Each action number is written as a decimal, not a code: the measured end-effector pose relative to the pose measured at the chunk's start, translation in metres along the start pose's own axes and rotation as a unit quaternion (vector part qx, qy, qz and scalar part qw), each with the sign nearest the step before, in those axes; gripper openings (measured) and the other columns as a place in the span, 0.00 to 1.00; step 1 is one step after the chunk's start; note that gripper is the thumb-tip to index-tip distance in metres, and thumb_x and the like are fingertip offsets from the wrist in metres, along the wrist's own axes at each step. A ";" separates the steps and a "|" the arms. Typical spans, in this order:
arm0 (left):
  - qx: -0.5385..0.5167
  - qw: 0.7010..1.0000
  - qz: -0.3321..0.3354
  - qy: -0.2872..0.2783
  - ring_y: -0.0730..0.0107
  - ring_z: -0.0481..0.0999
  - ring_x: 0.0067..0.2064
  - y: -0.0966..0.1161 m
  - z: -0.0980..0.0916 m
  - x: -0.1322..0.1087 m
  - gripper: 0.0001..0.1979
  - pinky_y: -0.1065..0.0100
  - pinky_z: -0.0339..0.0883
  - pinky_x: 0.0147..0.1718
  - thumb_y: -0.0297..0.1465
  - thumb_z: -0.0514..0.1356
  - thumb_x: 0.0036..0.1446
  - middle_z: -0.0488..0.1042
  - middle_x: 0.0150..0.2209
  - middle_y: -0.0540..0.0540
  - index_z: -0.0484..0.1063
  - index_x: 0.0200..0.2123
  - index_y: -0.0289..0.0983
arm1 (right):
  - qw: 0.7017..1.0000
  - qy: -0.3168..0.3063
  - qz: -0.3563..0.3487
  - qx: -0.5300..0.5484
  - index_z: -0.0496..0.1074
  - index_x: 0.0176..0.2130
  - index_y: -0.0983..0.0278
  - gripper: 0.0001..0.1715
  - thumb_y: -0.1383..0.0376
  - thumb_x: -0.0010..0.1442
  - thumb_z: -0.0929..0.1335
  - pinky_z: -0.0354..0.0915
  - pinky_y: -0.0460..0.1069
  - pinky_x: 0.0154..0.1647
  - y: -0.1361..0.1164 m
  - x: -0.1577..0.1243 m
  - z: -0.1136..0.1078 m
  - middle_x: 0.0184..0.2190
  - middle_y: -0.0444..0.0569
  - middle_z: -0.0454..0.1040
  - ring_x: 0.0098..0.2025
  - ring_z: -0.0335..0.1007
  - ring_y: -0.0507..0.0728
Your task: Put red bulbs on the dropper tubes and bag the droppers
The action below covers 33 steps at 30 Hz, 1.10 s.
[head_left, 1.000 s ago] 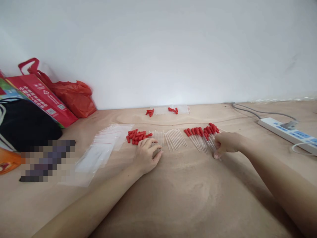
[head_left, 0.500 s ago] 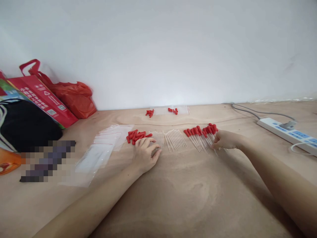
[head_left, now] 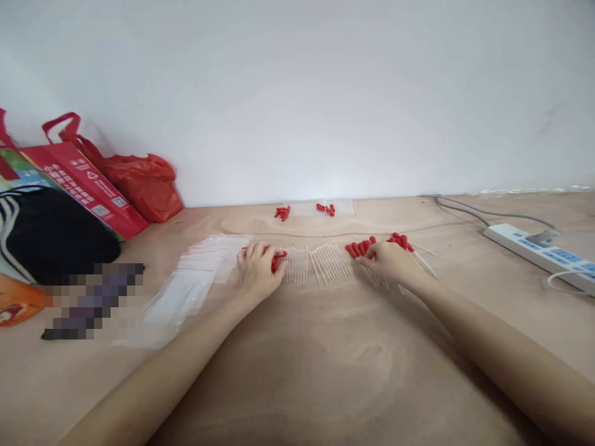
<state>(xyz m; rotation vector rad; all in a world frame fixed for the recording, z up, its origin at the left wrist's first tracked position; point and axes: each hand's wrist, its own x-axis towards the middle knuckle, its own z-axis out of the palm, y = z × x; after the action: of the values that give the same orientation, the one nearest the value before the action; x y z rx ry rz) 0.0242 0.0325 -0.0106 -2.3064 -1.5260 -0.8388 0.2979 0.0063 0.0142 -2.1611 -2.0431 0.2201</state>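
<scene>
My left hand (head_left: pixel 258 269) is over the pile of red rubber bulbs (head_left: pixel 275 262), its fingers curled round them and hiding most of the pile. Just right of it, thin clear dropper tubes (head_left: pixel 295 266) lie side by side, and a second fanned group of tubes (head_left: pixel 330 263) follows. My right hand (head_left: pixel 390 261) is closed, fingertips pointing left, above a row of droppers with red bulbs (head_left: pixel 357 249). What its fingertips hold, if anything, I cannot make out. More red-capped droppers (head_left: pixel 402 240) show behind that hand, their tubes partly hidden.
Clear zip bags (head_left: pixel 190 282) lie to the left. Near the wall are small red bulbs (head_left: pixel 282 213) and a clear bag (head_left: pixel 302 208). A power strip (head_left: pixel 534 248) with cables lies at right. Red bags (head_left: pixel 144 186) and a black drawstring bag (head_left: pixel 56 232) stand at far left.
My left hand has shifted left from the tubes onto the red bulb pile. My right hand has moved left from the right end of the capped droppers, uncovering slanting tubes there.
</scene>
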 end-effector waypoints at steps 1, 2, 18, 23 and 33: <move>0.011 1.000 -0.006 -0.011 0.55 0.65 0.43 -0.004 0.000 0.006 0.08 0.54 0.53 0.41 0.35 0.58 0.49 0.70 0.38 0.43 0.71 0.32 0.38 | 1.000 -0.004 0.003 0.000 0.72 0.29 0.63 0.17 0.55 0.52 0.61 0.58 0.48 0.29 -0.008 0.002 0.003 0.30 0.51 0.74 0.35 0.69 0.58; 0.019 1.000 -0.005 -0.025 0.55 0.65 0.43 -0.008 0.001 0.011 0.09 0.54 0.53 0.41 0.36 0.58 0.50 0.69 0.39 0.42 0.71 0.33 0.38 | 1.000 -0.011 0.009 -0.004 0.72 0.31 0.63 0.17 0.55 0.52 0.61 0.59 0.49 0.30 -0.015 0.005 0.005 0.32 0.52 0.74 0.36 0.69 0.59; -0.144 0.986 0.070 -0.035 0.66 0.68 0.36 0.001 0.000 0.030 0.05 0.65 0.63 0.36 0.30 0.56 0.53 0.68 0.31 0.47 0.71 0.32 0.36 | 0.995 -0.081 0.037 -0.036 0.73 0.36 0.67 0.14 0.66 0.49 0.64 0.64 0.51 0.32 -0.054 0.030 0.010 0.38 0.61 0.73 0.39 0.70 0.63; -0.337 0.930 0.110 -0.093 0.72 0.71 0.33 0.033 -0.013 -0.005 0.05 0.68 0.67 0.35 0.28 0.53 0.55 0.70 0.32 0.48 0.67 0.35 0.36 | 0.995 -0.081 0.044 -0.026 0.72 0.35 0.67 0.13 0.64 0.50 0.64 0.63 0.51 0.32 -0.054 0.031 0.010 0.36 0.60 0.73 0.38 0.70 0.63; -0.489 0.856 -0.071 -0.151 0.71 0.75 0.27 0.041 0.004 -0.038 0.11 0.71 0.71 0.27 0.33 0.62 0.46 0.72 0.28 0.47 0.62 0.25 0.35 | 0.964 0.084 -0.217 0.130 0.62 0.35 0.66 0.09 0.67 0.58 0.56 0.60 0.48 0.33 -0.028 -0.015 0.025 0.31 0.54 0.70 0.34 0.66 0.56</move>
<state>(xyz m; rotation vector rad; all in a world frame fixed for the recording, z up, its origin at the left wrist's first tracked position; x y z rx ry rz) 0.0512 -0.0112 -0.0316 -3.1566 -1.6232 -1.6620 0.2643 -0.0069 -0.0044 -1.4858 -2.1815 0.2234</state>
